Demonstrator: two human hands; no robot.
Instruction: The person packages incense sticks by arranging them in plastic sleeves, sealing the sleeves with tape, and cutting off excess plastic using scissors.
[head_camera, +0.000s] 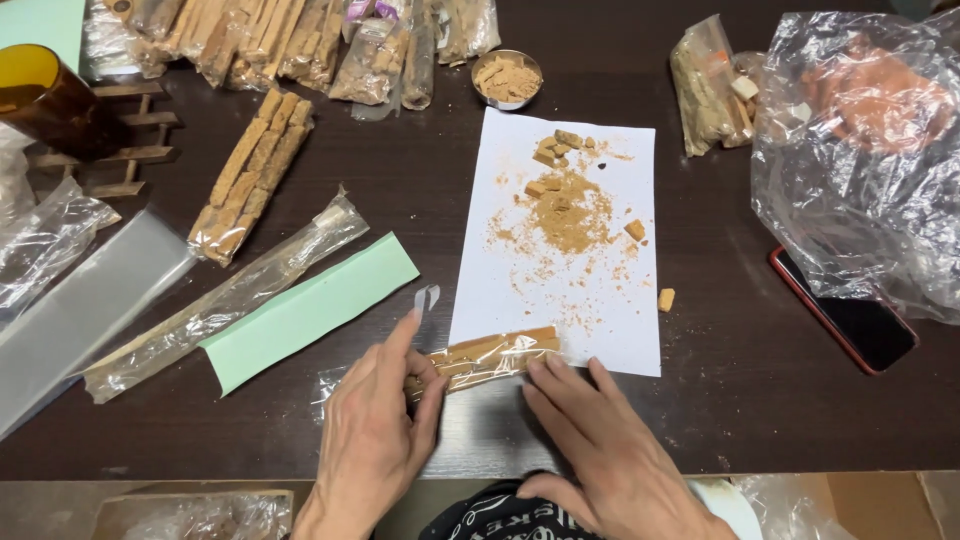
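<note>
A dark wooden table (420, 200) carries a white paper sheet (600, 330) dusted with brown crumbs (570, 212). At the sheet's near edge lies a clear plastic sleeve of tan biscuit sticks (485, 357). The left hand (375, 430) pinches its left end; the right hand (600, 440) presses flat fingertips on its right end.

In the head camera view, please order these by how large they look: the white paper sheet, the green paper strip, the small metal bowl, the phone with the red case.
1. White paper sheet
2. Green paper strip
3. Phone with the red case, though a plastic bag hides its upper end, so its full size is unsure
4. Small metal bowl
</note>
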